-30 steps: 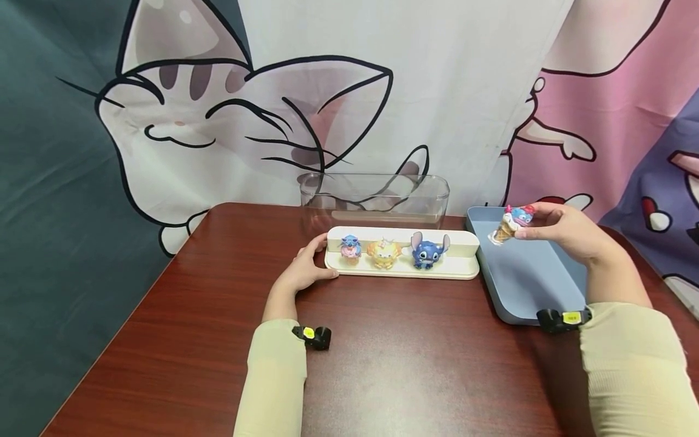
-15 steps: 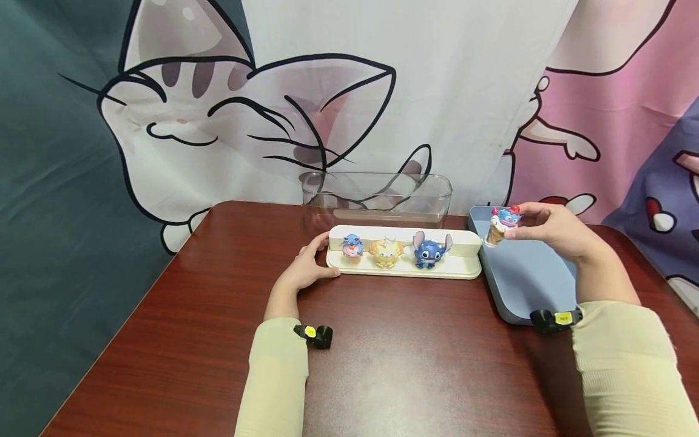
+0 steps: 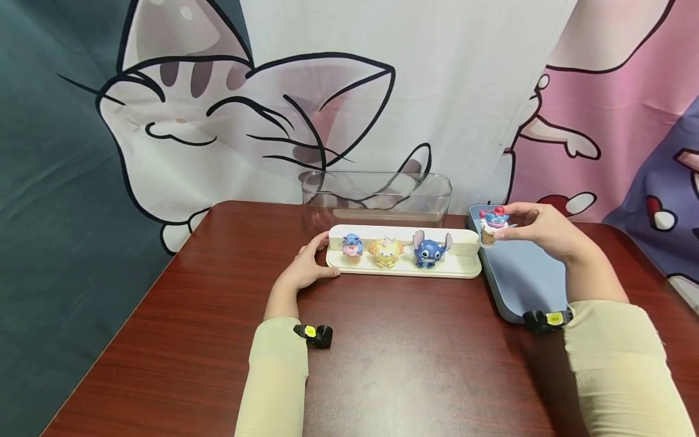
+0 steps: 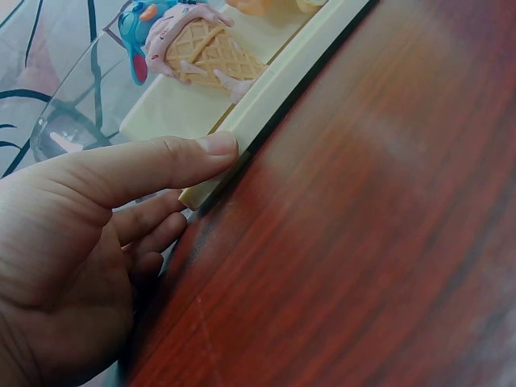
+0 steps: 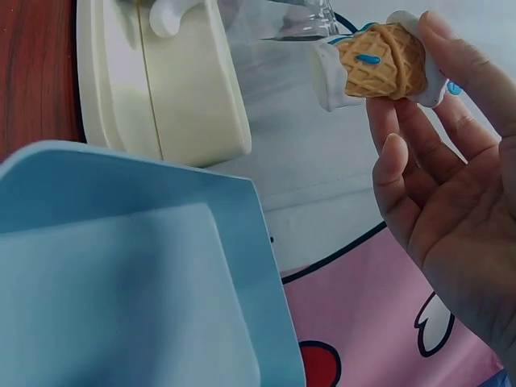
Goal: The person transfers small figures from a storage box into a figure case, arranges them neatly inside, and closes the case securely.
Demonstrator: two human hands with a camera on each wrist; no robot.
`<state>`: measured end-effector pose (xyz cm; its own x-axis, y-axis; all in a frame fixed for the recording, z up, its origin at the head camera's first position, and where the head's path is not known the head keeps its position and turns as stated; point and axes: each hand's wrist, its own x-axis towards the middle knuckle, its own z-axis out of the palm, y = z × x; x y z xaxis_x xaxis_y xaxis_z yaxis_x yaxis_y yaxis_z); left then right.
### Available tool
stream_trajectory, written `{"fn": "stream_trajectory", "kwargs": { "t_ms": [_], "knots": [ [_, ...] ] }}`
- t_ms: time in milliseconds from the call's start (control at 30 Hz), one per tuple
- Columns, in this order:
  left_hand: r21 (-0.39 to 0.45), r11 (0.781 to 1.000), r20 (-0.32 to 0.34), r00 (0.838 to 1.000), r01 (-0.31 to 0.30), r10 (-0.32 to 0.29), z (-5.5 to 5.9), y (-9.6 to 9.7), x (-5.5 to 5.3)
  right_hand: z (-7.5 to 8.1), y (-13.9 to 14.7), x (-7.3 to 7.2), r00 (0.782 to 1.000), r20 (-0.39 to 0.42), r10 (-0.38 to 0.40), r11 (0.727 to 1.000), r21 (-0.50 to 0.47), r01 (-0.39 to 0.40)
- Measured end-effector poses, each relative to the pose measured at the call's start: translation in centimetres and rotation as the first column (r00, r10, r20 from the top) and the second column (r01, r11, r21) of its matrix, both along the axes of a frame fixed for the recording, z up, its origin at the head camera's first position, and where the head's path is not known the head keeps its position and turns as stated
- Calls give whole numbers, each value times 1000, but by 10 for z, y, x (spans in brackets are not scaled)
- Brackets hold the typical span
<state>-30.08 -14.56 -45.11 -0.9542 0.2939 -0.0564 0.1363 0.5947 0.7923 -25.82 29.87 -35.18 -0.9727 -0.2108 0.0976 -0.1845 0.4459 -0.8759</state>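
A cream two-step display stand (image 3: 463, 265) bears three figurines: a blue character on a pink ice-cream cone (image 3: 352, 247), a yellow one (image 3: 385, 252) and a blue big-eared Stitch (image 3: 429, 249). My left hand (image 3: 299, 271) holds the stand's left end, its thumb (image 4: 205, 153) along the front edge and the other fingers behind the corner. My right hand (image 3: 548, 232) pinches a fourth ice-cream-cone figurine (image 3: 493, 224), blue-headed with red on top, upright beside the stand's right end. Its waffle cone (image 5: 385, 63) faces the right wrist camera.
A blue-grey tray (image 3: 526, 282) stands right of the display stand, under my right hand. Behind the stand is a clear plastic cover (image 3: 377, 200). A cartoon-print curtain (image 3: 469, 91) hangs at the back of the brown wooden table (image 3: 393, 352).
My right hand has moved left from over the tray toward the stand's right end, and the cone figurine has turned from tilted to upright. The left hand stays on the stand.
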Motion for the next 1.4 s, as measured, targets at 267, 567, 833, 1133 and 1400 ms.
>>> {"fn": "stream_trajectory", "kwargs": {
  "t_ms": [267,567,833,1133,1400],
  "knots": [
    [-5,1000,3,1000,-1,1,4,2,1,-5,-6,-1,1000,-1,21,1000,21,-21],
    [-7,1000,10,1000,-3,3,3,1,1,-6,-14,-2,997,57,47,986,158,-55],
    [-9,1000,6,1000,-2,2,3,1,1,-8,-24,-4,996,73,45,941,333,-67],
    [-1,1000,10,1000,-2,2,3,0,1,-13,-33,-5,996,67,50,899,432,-74],
    [-4,1000,9,1000,-3,3,2,1,1,-16,-36,-6,998,51,47,898,436,-65]
  ]
}}
